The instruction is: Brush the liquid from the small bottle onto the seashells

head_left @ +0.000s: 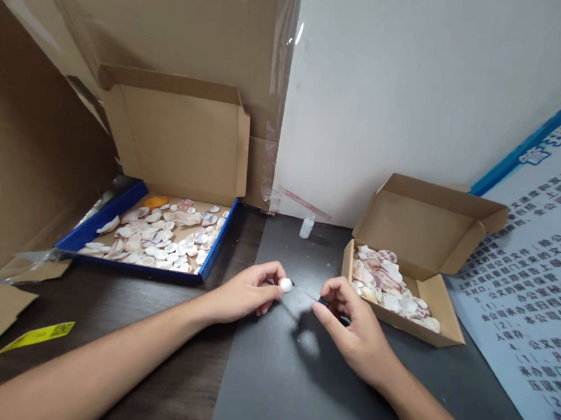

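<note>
Thumb and fingers pinched, a person's left hand (254,293) grips a small white shell (286,284) at the centre of a desk, while the right hand (349,321), at three o'clock from it, has thumb and forefinger closed on the black handle of a thin brush (306,292). The dark tip points at the shell's near-facing right edge; whether they touch is too fine to tell. The step in hand appears to be work with the tip on that shell, and it calls for a firm pinch on the left and a light, steady touch on the right. At twelve o'clock from the hands stands a small bottle (307,226). At ten o'clock, a blue-sided box (220,238), lid raised, holds scattered shells (156,244); at two o'clock, a brown box (444,301) holds more. A dark grey mat (262,388) covers part of the wood-grain table (176,386). Beyond rise a cardboard panel (190,20) towards eleven o'clock, a white wall (424,85) towards one, and a printed poster (544,278) towards three. A yellow strip (41,338) lies at eight o'clock.
</note>
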A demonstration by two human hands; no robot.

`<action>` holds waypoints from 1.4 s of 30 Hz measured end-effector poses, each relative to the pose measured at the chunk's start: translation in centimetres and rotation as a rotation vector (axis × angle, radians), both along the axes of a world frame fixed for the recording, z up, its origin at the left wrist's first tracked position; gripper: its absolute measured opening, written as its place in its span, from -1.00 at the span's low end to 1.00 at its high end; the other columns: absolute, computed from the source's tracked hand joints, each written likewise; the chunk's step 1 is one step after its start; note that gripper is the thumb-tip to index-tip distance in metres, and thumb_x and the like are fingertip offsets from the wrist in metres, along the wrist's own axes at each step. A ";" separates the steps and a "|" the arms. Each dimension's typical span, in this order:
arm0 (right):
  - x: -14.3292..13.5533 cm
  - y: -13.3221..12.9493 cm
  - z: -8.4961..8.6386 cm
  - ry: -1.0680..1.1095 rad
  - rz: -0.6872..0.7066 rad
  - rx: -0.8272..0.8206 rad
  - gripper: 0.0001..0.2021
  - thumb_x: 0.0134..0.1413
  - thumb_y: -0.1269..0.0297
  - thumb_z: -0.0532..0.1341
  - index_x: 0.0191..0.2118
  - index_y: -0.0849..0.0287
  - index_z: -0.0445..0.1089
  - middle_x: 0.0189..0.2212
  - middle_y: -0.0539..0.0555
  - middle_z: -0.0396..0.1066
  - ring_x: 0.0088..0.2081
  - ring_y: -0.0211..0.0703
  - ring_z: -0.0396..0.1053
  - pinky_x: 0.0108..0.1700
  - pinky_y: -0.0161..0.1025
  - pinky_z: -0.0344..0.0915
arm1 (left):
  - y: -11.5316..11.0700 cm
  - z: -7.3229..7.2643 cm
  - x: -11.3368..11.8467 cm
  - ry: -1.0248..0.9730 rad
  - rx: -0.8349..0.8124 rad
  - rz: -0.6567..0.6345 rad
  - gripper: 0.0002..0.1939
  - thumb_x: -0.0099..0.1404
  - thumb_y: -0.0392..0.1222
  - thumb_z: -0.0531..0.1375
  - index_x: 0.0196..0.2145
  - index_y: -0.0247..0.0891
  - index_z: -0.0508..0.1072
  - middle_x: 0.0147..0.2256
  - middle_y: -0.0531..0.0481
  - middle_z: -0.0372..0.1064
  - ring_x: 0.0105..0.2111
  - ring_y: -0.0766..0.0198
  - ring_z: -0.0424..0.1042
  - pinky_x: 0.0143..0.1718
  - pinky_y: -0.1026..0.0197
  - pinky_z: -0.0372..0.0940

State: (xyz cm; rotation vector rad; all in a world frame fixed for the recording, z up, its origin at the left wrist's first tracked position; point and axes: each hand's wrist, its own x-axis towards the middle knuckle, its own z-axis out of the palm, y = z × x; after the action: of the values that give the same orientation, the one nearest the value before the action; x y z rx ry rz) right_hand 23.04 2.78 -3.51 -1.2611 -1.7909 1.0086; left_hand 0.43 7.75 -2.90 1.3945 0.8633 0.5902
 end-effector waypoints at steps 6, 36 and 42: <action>0.1 0.0 -0.1 0.063 0.059 -0.057 -0.80 0.35 0.08 0.06 -0.16 0.10 0.20 -0.41 -0.05 0.19 -0.43 -0.29 0.18 -0.38 -0.31 0.17 | 0.0 -0.1 0.0 -0.005 -0.004 0.000 -0.85 0.25 -0.15 0.15 -0.31 -0.26 0.25 -0.47 0.12 0.25 -0.60 0.47 0.19 -0.59 0.37 0.12; 0.0 0.0 -0.1 0.013 -0.069 0.025 -0.78 0.25 0.11 0.18 -0.12 0.11 0.20 -0.41 -0.02 0.23 -0.44 -0.25 0.24 -0.42 -0.30 0.19 | -0.1 0.3 0.0 0.005 -0.001 -0.007 -0.82 0.25 -0.12 0.16 -0.31 -0.27 0.25 -0.47 0.12 0.25 -0.60 0.47 0.19 -0.58 0.37 0.12; 0.0 -0.1 0.1 0.036 -0.006 -0.015 -0.79 0.29 0.09 0.12 -0.11 0.10 0.21 -0.40 -0.03 0.22 -0.46 -0.27 0.22 -0.43 -0.31 0.20 | -0.1 0.1 0.0 0.008 -0.012 0.009 -0.82 0.26 -0.13 0.16 -0.30 -0.27 0.26 -0.42 0.09 0.32 -0.62 0.49 0.21 -0.59 0.37 0.11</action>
State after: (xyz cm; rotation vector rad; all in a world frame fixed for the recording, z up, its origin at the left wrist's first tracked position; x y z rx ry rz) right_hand 22.99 2.71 -3.44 -1.2493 -1.7540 1.0363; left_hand 0.42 7.70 -2.75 1.3838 0.8786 0.5860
